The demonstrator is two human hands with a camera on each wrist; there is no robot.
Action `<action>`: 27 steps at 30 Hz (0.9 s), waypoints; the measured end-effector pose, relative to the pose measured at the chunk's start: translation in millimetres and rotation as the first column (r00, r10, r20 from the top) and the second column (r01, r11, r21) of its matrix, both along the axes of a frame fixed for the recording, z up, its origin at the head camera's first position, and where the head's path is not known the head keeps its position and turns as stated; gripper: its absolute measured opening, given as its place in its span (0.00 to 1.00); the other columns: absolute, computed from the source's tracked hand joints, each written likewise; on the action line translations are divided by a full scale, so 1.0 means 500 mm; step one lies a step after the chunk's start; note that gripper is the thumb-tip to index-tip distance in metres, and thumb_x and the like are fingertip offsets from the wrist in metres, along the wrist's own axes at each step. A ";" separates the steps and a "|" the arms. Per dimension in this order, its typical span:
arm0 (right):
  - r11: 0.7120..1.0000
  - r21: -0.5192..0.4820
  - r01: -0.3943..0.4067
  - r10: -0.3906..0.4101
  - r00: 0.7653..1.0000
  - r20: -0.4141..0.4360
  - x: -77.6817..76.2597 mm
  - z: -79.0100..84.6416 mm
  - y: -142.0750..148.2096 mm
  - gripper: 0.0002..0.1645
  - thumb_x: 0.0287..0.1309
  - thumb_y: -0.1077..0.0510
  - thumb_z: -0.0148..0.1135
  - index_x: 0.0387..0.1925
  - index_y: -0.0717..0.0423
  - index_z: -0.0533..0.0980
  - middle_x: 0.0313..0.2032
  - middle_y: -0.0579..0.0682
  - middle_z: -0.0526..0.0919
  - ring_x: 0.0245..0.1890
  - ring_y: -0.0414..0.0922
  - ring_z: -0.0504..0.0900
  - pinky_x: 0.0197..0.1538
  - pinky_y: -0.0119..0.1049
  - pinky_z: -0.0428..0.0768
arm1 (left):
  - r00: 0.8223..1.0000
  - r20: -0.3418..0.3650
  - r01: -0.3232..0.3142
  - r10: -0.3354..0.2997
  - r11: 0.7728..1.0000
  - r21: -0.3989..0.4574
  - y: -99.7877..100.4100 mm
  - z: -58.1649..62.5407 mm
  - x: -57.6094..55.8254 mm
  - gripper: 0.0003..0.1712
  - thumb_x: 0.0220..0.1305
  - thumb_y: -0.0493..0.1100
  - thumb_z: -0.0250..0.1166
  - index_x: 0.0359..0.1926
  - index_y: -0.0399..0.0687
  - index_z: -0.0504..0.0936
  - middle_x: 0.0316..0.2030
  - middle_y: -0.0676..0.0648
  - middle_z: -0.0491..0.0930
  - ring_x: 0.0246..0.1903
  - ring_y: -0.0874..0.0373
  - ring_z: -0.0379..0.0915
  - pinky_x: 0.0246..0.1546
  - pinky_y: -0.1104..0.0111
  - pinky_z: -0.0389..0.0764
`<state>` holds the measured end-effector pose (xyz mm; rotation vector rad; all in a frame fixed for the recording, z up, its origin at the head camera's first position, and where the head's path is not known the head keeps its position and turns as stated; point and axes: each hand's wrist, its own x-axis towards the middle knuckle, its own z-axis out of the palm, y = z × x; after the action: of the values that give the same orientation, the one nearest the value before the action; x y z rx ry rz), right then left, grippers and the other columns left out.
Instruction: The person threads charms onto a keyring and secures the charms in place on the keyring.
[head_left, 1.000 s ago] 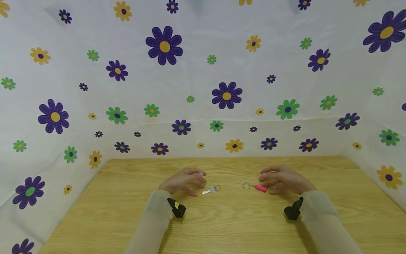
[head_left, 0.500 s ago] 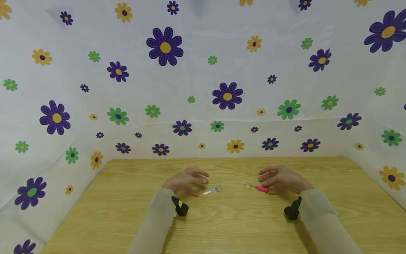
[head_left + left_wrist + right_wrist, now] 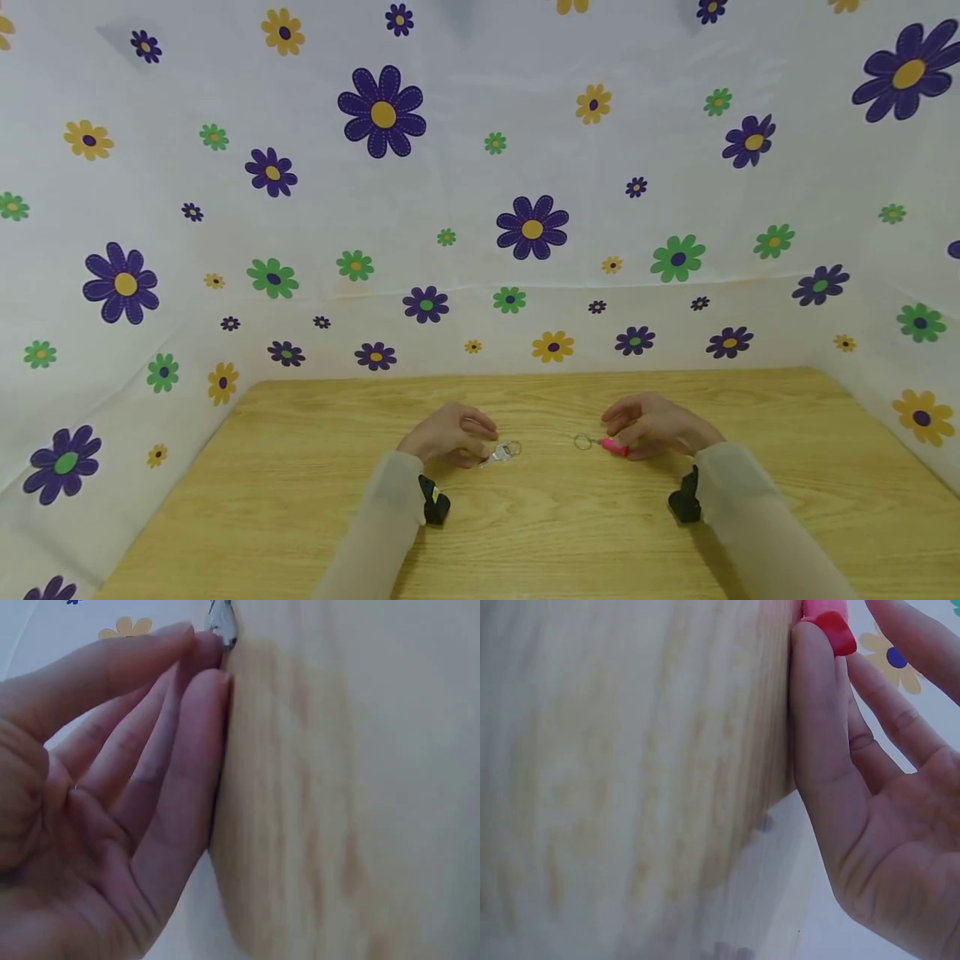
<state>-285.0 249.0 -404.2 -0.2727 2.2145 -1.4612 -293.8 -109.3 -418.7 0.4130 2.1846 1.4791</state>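
A silver key [image 3: 501, 452] on a split ring [image 3: 515, 447] lies on the wooden table. My left hand [image 3: 450, 436] is at its blade end, fingers loosely bent. In the left wrist view the key [image 3: 222, 622] shows just past the fingertips [image 3: 206, 645]. To the right lies a pink tube-shaped keychain [image 3: 613, 447], its wire ring [image 3: 582, 442] pointing left. My right hand [image 3: 658, 427] is spread around its thick end. In the right wrist view the keychain's red end [image 3: 836, 634] is right at one fingertip [image 3: 808, 634]; another finger stands apart.
The light wooden table [image 3: 540, 533] extends in front and to both sides. A white cloth with flowers [image 3: 465, 183] rises at its back and sides. Black wrist cameras [image 3: 435, 501] sit at both cuffs.
My left hand has moved right, and its fingers have drawn in toward the key. My right hand has shifted slightly left over the keychain. Key and keychain look unmoved.
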 end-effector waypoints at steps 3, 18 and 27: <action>1.000 0.015 0.017 -0.017 1.000 -0.009 -0.001 0.001 -0.005 0.31 0.56 0.69 0.69 0.60 0.76 0.70 0.46 0.57 0.81 0.39 0.46 0.82 0.43 0.45 0.87 | 1.000 -0.017 -0.025 0.025 1.000 -0.005 0.003 0.001 0.005 0.22 0.58 0.26 0.71 0.55 0.32 0.80 0.51 0.41 0.84 0.37 0.55 0.84 0.33 0.64 0.87; 0.991 0.110 0.078 -0.073 0.996 -0.041 0.003 0.006 -0.022 0.27 0.52 0.73 0.71 0.54 0.75 0.73 0.40 0.56 0.80 0.33 0.46 0.80 0.39 0.42 0.87 | 0.983 -0.182 -0.062 0.036 0.989 -0.138 0.028 0.000 0.020 0.27 0.47 0.24 0.76 0.51 0.38 0.82 0.45 0.47 0.86 0.35 0.56 0.78 0.30 0.67 0.82; 0.987 0.124 0.103 -0.094 0.993 -0.072 0.006 0.002 -0.031 0.23 0.51 0.73 0.70 0.51 0.74 0.76 0.38 0.56 0.80 0.33 0.46 0.79 0.37 0.40 0.86 | 0.974 -0.225 -0.053 0.015 0.985 -0.163 0.031 0.004 0.024 0.27 0.45 0.21 0.75 0.50 0.37 0.83 0.42 0.47 0.85 0.28 0.58 0.75 0.26 0.69 0.80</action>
<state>-282.0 233.6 -403.4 -0.1738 2.3941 -1.3714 -281.8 -93.7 -416.7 0.5071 2.4821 1.3057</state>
